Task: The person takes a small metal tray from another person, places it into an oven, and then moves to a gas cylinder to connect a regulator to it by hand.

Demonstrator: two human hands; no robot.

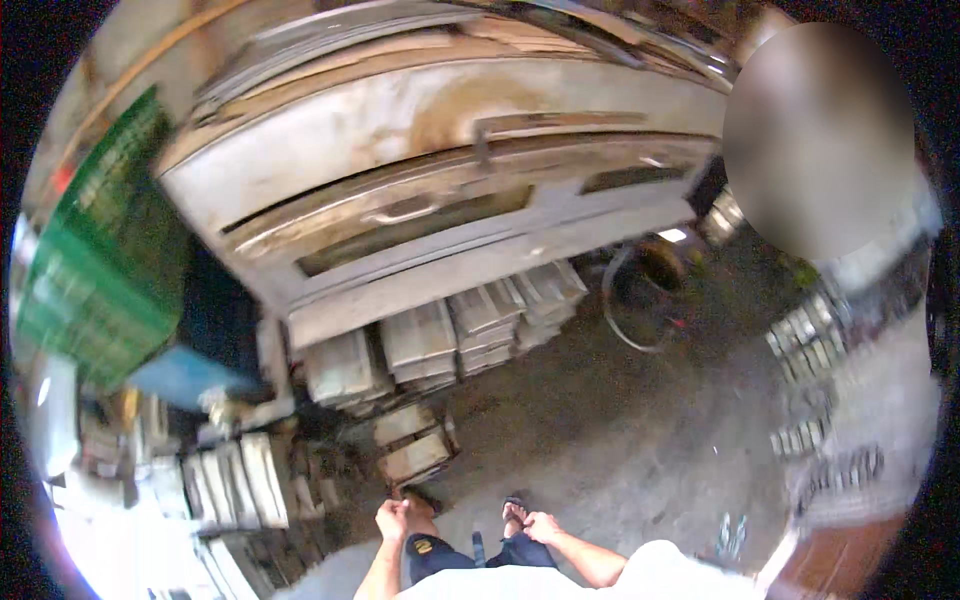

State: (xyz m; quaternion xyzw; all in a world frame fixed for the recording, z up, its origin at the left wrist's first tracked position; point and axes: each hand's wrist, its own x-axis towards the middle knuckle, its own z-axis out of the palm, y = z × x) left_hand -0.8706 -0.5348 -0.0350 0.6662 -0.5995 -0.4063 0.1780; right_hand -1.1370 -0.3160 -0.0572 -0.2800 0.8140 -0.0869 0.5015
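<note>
- Small stack of dusty tan rectangular blocks (415,457): it sits on the brown-grey floor (560,425), just beyond the person's left foot and nearest the bare left hand (392,518), with no contact that I can make out.
- The step in hand seems to be standing or stepping with both hands low. Doing it well likely means placing the open-sandalled feet clear of the block edges, keeping the back easy and looking down before each step.
- The blocks look hard-edged and perhaps heavy; any handling would favour a full grip underneath, near the body, over a fingertip pinch.
- Fingers: those of the left hand and the bare right hand (543,527) look bent in front of the dark shorts (440,557). Blur leaves me unable to tell whether they are open, closed or around something small.
- Farther out, stacks of pale grey rectangular slabs (418,340) stand under a long, rust-stained off-white metal unit (400,120); a green plastic crate (105,285) is at left.
- Hard to make out: a blurred grey oval hides the upper right, glare washes out the lower left, and the round dark object (660,268) near the unit's right end is too smeared to identify.
</note>
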